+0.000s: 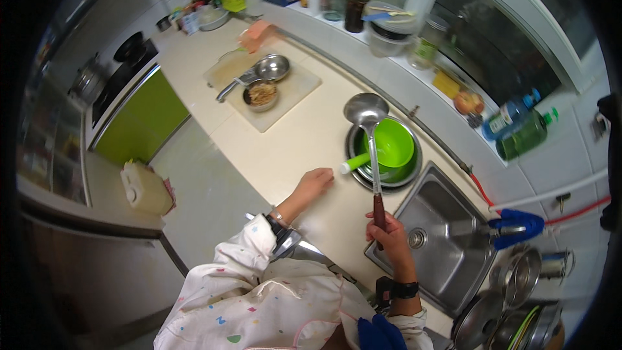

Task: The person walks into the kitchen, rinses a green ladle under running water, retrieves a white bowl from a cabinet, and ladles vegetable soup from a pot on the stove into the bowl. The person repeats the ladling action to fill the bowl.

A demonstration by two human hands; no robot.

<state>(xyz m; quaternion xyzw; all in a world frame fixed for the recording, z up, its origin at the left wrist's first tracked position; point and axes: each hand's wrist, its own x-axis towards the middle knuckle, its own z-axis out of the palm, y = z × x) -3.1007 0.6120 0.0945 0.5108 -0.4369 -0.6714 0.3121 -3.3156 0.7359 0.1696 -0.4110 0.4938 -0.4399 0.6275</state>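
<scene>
My right hand point(388, 236) is closed around the brown handle of a metal ladle point(373, 150), whose bowl is raised above the counter. Under the ladle's shaft, a bright green plastic dipper point(396, 143) lies in nested bowls point(350, 143) with a metal outer rim. My left hand point(316, 182) is over the counter left of the bowls, fingers partly curled and slightly blurred; whether it touches the counter I cannot tell. On a pale cutting board point(291, 104) stand a small bowl of light brown food pieces point(262, 93) and a metal ladle or scoop point(272, 67).
A stainless steel sink point(452, 253) is at the right, its faucet wrapped in blue cloth point(520, 228). Jars and bottles point(522, 136) line the window ledge. Pans and lids point(478, 321) stand at the lower right. A stove point(119, 78) is at the left.
</scene>
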